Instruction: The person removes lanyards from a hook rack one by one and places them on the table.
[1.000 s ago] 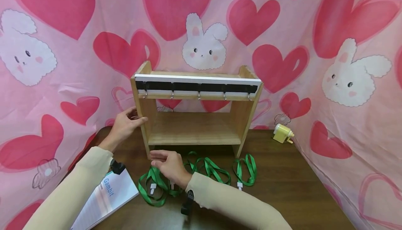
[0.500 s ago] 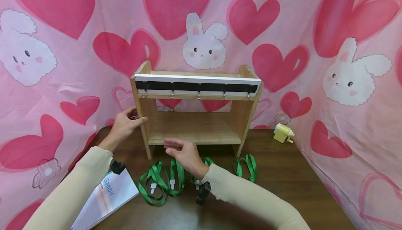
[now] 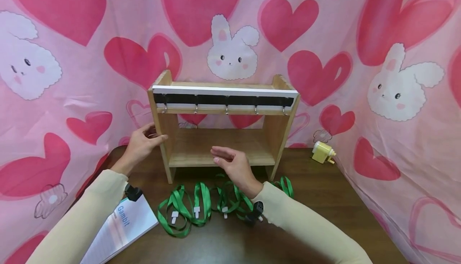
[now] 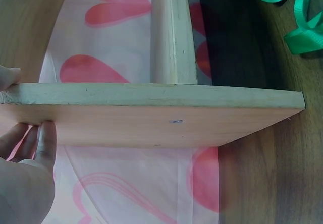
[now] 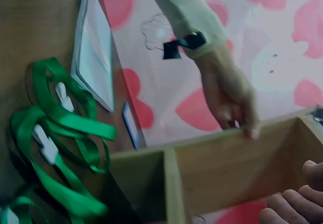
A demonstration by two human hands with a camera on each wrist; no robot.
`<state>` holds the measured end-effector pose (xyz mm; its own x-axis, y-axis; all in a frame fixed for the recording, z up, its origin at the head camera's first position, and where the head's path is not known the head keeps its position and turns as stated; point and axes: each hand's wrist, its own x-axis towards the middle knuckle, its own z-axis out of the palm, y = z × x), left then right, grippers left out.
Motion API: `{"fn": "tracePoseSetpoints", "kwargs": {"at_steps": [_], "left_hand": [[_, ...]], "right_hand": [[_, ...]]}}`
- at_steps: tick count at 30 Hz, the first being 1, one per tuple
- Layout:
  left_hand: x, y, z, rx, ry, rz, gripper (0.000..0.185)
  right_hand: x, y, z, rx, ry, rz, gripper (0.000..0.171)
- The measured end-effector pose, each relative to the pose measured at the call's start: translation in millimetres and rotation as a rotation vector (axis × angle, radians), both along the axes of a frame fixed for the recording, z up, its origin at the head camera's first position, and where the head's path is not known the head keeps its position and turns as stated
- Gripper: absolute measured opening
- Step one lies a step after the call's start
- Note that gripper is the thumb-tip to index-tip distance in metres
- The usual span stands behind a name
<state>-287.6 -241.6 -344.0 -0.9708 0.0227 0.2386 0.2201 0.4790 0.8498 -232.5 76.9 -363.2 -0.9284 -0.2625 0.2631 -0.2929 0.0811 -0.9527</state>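
A small wooden shelf (image 3: pixel 221 159) stands on the table, with a black strip (image 3: pixel 223 99) of several metal hooks along its upper front. My left hand (image 3: pixel 141 144) holds the shelf's left side panel (image 4: pixel 151 115); in the left wrist view the thumb lies on one face and the fingers on the other. In front of the lower board hovers my right hand (image 3: pixel 235 167), fingers extended and together, holding nothing. Several green lanyards (image 3: pixel 203 202) with white clips lie coiled on the table before the shelf, partly hidden by the right forearm.
A white booklet (image 3: pixel 124 226) marked "Gambit" lies at the left front under the left forearm. At the back right stands a yellow crank device (image 3: pixel 322 152), like a pencil sharpener. Pink cloth (image 3: pixel 317 15) with hearts and rabbits surrounds the brown table (image 3: pixel 324 208).
My right hand has moved right and upward, from the shelf's lower left corner to before its lower board, uncovering the left lanyards. The left hand keeps its hold on the side panel.
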Motion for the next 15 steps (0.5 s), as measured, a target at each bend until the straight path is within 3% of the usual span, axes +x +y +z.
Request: {"fn": "tracePoseSetpoints", "kwargs": {"at_steps": [8, 15], "left_hand": [[-0.6, -2.3, 2.1, -0.009, 0.025, 0.027, 0.071], [-2.3, 1.2, -1.8, 0.004, 0.029, 0.002, 0.07]], "right_hand": [[-6.5, 34.0, 19.7, -0.013, 0.044, -0.087, 0.033], [-8.6, 76.6, 22.7, 0.035, 0.104, -0.18, 0.034]]}}
